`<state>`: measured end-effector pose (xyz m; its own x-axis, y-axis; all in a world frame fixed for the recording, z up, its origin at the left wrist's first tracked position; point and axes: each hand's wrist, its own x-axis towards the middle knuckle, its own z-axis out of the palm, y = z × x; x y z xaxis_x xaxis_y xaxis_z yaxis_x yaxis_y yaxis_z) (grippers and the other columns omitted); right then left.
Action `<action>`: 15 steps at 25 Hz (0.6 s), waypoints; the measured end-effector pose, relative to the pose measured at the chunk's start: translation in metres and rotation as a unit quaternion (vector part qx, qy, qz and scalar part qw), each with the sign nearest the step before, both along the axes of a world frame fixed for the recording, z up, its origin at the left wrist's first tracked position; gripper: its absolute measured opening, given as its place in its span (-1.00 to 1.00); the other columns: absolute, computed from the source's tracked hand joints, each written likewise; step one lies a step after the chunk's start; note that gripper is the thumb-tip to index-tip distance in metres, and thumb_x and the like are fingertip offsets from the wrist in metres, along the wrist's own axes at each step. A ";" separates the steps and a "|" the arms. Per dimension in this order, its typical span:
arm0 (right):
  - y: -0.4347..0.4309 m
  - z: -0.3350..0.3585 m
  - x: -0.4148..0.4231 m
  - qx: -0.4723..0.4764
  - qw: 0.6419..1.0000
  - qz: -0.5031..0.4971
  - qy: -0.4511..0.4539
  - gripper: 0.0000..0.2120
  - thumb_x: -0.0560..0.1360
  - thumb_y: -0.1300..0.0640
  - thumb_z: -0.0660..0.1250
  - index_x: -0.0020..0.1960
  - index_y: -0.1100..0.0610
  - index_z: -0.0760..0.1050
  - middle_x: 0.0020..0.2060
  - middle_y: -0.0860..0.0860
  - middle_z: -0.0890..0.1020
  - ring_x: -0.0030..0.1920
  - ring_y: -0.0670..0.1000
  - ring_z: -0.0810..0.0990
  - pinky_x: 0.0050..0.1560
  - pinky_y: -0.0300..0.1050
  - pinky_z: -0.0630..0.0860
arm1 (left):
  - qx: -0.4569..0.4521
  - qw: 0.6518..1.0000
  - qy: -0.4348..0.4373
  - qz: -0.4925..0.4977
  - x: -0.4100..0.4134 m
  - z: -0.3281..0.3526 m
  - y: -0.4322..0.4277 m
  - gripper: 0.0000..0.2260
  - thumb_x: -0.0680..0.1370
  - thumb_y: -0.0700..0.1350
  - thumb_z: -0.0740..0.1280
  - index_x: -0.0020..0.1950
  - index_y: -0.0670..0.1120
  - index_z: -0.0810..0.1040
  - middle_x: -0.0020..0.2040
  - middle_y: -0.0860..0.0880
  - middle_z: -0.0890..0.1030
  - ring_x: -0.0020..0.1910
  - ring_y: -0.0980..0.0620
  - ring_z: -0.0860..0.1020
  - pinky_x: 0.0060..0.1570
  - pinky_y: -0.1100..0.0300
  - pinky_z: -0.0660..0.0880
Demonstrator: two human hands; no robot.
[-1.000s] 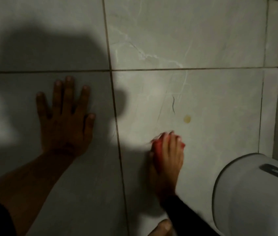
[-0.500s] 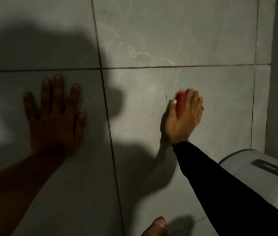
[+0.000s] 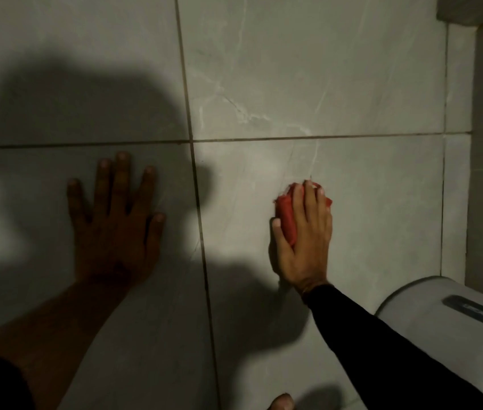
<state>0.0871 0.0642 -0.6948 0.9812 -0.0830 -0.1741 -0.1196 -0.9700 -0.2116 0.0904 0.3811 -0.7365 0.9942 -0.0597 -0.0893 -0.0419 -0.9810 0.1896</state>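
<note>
Cloth (image 3: 287, 223), red and bunched into a short roll, sits pressed on the grey tiled floor (image 3: 367, 90), just below the horizontal grout line (image 3: 338, 137) and well right of the vertical one. Its long axis runs straight away from the person, far end pointing up toward that horizontal line, near end tucked by the thumb. Right hand (image 3: 302, 244) is on top of it, 4 fingers curled over the cloth, thumb clamped against its left side, a black sleeve (image 3: 382, 344) trailing back. Across the vertical grout line, left hand (image 3: 115, 229) lies flat in shadow, all 5 fingers straight and spread, holding nothing. Lower right, a white container (image 3: 441, 344) with a dark label; at the bottom edge, 1 toe (image 3: 281, 403).
</note>
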 end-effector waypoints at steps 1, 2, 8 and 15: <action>-0.007 0.003 0.009 0.003 0.999 -0.037 -0.012 -0.31 0.68 -0.10 0.22 0.73 0.14 0.18 0.74 0.15 0.21 0.76 0.24 0.10 0.71 0.35 0.13 | 0.002 1.000 -0.002 -0.001 0.000 0.001 -0.001 -0.34 0.69 0.20 0.02 0.79 0.07 0.06 0.80 -0.15 -0.01 0.77 -0.25 0.01 0.65 -0.41 -0.10; -0.009 -0.001 0.029 0.001 0.996 -0.084 -0.033 -0.31 0.67 -0.09 0.23 0.71 0.17 0.21 0.73 0.18 0.25 0.74 0.27 0.14 0.68 0.39 0.17 | 0.006 1.000 -0.002 -0.003 0.001 0.000 -0.003 -0.34 0.69 0.20 0.02 0.79 0.07 0.04 0.80 -0.15 -0.02 0.77 -0.25 0.00 0.65 -0.41 -0.10; 0.028 0.004 -0.003 0.006 1.000 0.027 0.015 -0.29 0.68 -0.16 0.14 0.75 0.11 0.13 0.76 0.11 0.16 0.77 0.20 0.05 0.74 0.25 0.06 | 0.004 1.000 0.002 -0.005 0.001 0.000 0.001 -0.34 0.69 0.18 0.03 0.79 0.05 0.03 0.80 -0.17 0.00 0.77 -0.26 0.02 0.63 -0.44 -0.08; 0.095 -0.009 0.101 -0.028 0.995 0.006 -0.095 -0.34 0.64 -0.10 0.21 0.67 0.17 0.32 0.67 0.21 0.36 0.71 0.27 0.24 0.71 0.34 0.15 | 0.006 1.000 0.000 -0.010 0.003 0.001 -0.002 -0.34 0.69 0.18 0.06 0.79 0.05 0.07 0.79 -0.18 0.02 0.76 -0.28 0.04 0.64 -0.42 -0.09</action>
<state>0.1879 0.1596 -0.7043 0.9969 -0.0764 0.0202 -0.0718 -0.9820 -0.1745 0.0938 0.3793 -0.7352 0.9927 -0.0794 -0.0910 -0.0623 -0.9822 0.1770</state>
